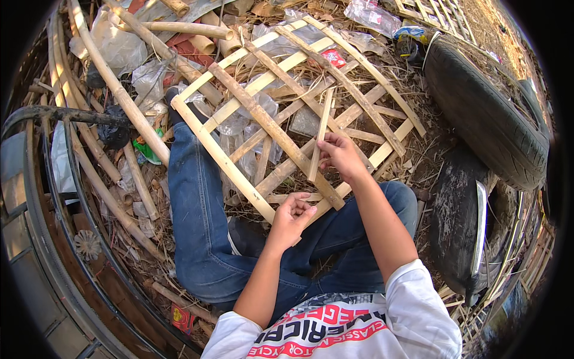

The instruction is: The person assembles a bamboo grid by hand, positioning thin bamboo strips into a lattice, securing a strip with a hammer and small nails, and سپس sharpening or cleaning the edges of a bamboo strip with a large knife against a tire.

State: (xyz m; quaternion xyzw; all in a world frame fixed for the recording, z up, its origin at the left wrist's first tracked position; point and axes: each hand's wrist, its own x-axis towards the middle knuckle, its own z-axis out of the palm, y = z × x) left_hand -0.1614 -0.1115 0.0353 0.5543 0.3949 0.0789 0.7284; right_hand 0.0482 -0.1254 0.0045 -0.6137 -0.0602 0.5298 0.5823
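Observation:
A lattice of split bamboo strips (223, 160) lies in front of me, its near corner over my bent legs. Between thumb and fingers, my right hand (339, 155) pinches a short, pale bamboo strip (323, 125). That strip points away from me, over the right half of the lattice. Beside the near corner is my left hand (290, 224), its fingers curled and the thumb close to them. Whatever it may grip there is hidden. Through the lattice gaps a grey block (305, 121) shows on the ground.
Long bamboo poles (119, 90) and a black metal frame (78, 173) stand at the left. To the right are a tyre (487, 113) and a second dark tyre (454, 221). Plastic bags (128, 45) and dry leaves litter the ground. Another lattice (439, 15) lies far right.

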